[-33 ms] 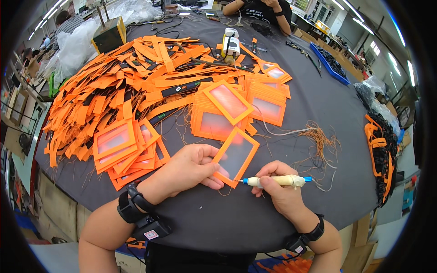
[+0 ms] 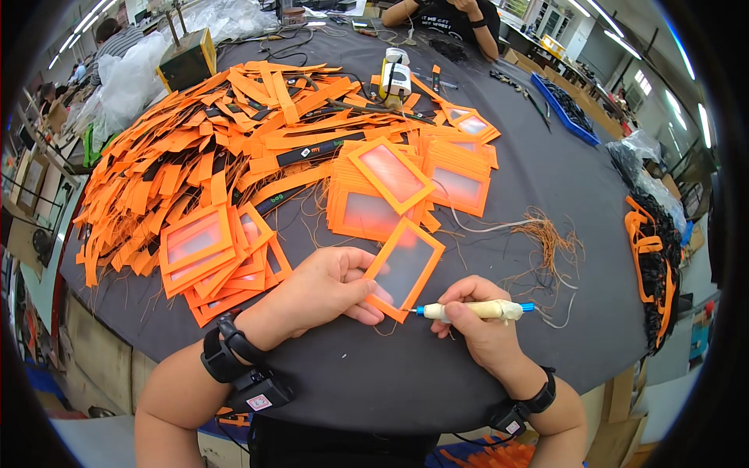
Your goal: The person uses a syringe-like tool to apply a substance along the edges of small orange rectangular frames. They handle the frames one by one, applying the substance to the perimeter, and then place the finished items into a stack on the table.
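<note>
My left hand point(image 2: 341, 285) pinches the lower left edge of an orange-framed pouch point(image 2: 405, 261) with a clear window, tilted above the dark tabletop. In my right hand point(image 2: 477, 320) is a pen-shaped tool point(image 2: 480, 310) wrapped in cream-coloured material, with blue parts at both ends. Its thin tip points left and meets, or nearly meets, the pouch's bottom corner; contact is too small to make out. A loose thread hangs by that corner. Beyond the held pouch rise stacks of similar pouches point(image 2: 367, 214), and another loose pile point(image 2: 195, 242) lies left of my left hand.
A big heap of orange and black strips point(image 2: 172, 156) covers the left of the table. Orange thread scraps point(image 2: 546, 234) and a pale cord lie to the right. A white and yellow device point(image 2: 395, 78) stands behind the stacks. Across the table sits another person point(image 2: 452, 19).
</note>
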The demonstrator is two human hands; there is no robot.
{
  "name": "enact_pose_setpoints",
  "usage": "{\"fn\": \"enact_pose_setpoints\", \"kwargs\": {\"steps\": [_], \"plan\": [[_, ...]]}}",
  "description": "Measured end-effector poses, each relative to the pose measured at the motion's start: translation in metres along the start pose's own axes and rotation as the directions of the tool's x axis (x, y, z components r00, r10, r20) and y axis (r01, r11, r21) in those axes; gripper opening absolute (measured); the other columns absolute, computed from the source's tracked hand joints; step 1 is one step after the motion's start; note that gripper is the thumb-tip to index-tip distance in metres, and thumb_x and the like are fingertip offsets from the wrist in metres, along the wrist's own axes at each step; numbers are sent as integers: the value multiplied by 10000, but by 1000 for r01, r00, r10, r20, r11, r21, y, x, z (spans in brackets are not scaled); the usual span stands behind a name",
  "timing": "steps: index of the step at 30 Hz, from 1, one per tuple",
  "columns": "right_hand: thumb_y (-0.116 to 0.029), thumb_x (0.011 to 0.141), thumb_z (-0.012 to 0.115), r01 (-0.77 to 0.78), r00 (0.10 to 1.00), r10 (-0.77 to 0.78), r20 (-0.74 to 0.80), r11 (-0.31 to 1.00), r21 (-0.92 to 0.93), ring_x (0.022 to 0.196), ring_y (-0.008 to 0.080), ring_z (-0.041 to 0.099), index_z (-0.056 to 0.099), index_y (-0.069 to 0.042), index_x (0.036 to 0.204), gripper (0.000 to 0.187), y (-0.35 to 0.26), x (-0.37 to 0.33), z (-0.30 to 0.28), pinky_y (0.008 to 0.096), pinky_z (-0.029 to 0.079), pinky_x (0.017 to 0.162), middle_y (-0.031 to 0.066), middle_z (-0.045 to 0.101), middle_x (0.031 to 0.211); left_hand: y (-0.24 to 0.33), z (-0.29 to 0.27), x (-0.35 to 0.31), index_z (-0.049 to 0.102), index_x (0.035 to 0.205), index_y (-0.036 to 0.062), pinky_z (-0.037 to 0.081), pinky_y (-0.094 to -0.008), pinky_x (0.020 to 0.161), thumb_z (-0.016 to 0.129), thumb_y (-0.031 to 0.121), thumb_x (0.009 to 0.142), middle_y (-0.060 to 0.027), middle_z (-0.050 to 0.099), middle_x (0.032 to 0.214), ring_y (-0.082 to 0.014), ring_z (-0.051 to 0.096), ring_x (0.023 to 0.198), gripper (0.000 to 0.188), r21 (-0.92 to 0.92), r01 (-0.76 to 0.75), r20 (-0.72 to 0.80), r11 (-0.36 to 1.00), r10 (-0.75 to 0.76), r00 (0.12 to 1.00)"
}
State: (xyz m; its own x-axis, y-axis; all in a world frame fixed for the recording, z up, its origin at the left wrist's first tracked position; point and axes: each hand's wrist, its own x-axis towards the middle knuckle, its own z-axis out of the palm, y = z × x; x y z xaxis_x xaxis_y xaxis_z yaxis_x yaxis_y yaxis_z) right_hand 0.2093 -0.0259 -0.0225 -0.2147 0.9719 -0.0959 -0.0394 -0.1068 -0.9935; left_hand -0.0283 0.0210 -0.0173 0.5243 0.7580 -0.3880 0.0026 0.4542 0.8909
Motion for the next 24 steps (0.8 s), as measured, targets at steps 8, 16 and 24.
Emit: {"fn": "enact_pose_setpoints", "kwargs": {"steps": [8, 16, 24], "plan": [[-91, 870, 613, -5, 1000, 5, -9, 1000, -7, 649, 159, 648, 567, 12, 908, 119, -1, 0, 1, 266, 545, 582, 134, 646, 795, -1, 0, 0, 449, 1207, -91, 583, -246, 709, 500, 33, 931, -171, 655, 983, -184, 680, 816, 307, 6, -2, 3, 1000, 2, 1000], [-87, 902, 567, 65, 998, -63, -17, 975, 211, 633, 152, 639, 563, 17, 914, 104, 7, -1, -9, 253, 521, 543, 125, 641, 780, 3, -1, -2, 433, 1243, -79, 576, -259, 743, 497, 26, 930, -172, 646, 1013, -186, 673, 853, 336, -5, 2, 10, 1000, -2, 1000], [-195, 942, 537, 366, 922, -348, -168, 926, 91, 635, 178, 613, 499, -23, 992, 183, -2, -1, -12, 280, 497, 548, 99, 592, 741, -1, -2, -4, 383, 1350, -13, 540, -283, 850, 506, -18, 896, -162, 623, 1091, -188, 640, 971, 470, 46, -98, 128, 994, 91, 988]]}}
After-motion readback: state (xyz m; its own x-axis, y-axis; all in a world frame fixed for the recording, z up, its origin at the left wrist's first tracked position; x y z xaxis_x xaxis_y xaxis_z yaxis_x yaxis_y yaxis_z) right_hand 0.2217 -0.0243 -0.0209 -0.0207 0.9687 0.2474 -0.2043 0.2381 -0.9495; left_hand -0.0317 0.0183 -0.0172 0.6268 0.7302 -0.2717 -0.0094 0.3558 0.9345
